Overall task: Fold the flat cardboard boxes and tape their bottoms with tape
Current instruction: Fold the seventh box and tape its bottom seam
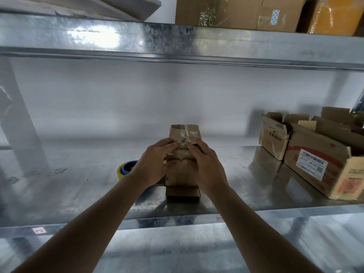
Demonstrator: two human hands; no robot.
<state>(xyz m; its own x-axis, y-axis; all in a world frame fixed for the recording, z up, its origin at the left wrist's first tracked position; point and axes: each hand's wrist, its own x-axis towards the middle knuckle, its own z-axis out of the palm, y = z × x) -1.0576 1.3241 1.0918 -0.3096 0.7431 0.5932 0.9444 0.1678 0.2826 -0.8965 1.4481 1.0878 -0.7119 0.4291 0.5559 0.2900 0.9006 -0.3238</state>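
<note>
A small brown cardboard box (184, 133) with old clear tape on it stands on the metal shelf (78, 186), in the middle of the view. My left hand (155, 164) holds its left side, fingers laid over the top flaps. On the right side, my right hand (206, 166) grips the box with its fingers pressing the flaps near the tape seam. A lower flap (183, 192) sticks out toward me. A yellow tape roll with a blue core (126, 168) lies just left of my left hand, partly hidden behind it.
Two open, assembled cardboard boxes (273, 134) (323, 160) stand at the right end of the shelf. An upper shelf (177, 40) overhangs, carrying bigger boxes (236, 12). A slanted metal post (17, 123) rises at the left. The shelf's front edge (177, 219) lies near me.
</note>
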